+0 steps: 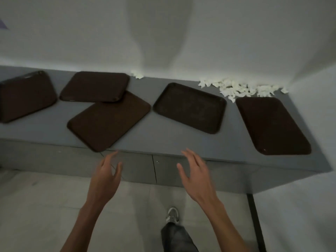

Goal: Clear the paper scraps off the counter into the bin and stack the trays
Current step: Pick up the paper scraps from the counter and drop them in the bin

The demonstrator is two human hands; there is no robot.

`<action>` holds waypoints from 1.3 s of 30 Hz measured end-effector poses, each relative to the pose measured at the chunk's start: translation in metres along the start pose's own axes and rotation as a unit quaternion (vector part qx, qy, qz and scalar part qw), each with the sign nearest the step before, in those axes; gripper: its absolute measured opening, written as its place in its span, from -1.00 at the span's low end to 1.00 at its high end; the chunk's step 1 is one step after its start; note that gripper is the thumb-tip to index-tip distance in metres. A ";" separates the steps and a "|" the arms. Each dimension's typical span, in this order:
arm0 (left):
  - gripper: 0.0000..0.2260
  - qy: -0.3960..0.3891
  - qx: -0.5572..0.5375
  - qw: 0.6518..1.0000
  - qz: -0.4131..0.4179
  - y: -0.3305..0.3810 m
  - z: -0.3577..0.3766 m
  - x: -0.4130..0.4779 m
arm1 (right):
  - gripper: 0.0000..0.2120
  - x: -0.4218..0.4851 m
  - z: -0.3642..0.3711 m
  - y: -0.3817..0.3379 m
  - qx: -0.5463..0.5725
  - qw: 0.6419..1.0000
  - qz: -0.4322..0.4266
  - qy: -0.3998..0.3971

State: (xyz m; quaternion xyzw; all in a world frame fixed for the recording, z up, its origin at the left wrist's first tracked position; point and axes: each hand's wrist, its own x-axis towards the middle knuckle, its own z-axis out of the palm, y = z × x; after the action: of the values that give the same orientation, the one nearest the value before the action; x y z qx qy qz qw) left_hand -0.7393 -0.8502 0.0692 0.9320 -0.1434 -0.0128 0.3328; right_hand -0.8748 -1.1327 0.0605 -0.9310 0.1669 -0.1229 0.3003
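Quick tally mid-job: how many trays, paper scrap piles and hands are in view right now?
Trays: 5 (far-left tray, back tray, front tray, middle tray, right tray)
Paper scrap piles: 2 (small pile, large pile)
Hands: 2 (left hand, right hand)
Total: 9

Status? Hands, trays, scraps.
Left hand and right hand open, empty, at the counter edge. Trays spread along it, two overlapping. Paper scraps in two piles by the wall. No bin in view.
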 end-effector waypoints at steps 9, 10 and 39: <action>-0.67 -0.004 -0.001 1.000 -0.028 -0.031 0.005 0.131 | -0.55 0.180 0.064 -0.028 -0.042 0.997 -0.030 -0.058; -0.68 -0.011 0.007 1.000 -0.023 -0.033 0.007 0.150 | -0.55 0.198 0.071 -0.030 -0.051 0.997 -0.028 -0.054; -0.57 -0.215 0.200 0.935 0.202 -0.055 0.179 0.701 | -0.45 0.327 0.226 0.014 -0.225 0.947 0.229 -0.009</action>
State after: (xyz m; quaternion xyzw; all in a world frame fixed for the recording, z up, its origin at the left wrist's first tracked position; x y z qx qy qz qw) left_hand -0.0745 -1.1131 -0.0545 0.9057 -0.3959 -0.1164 0.0968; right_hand -0.5049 -1.1519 -0.0845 -0.9123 0.3959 -0.0022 0.1048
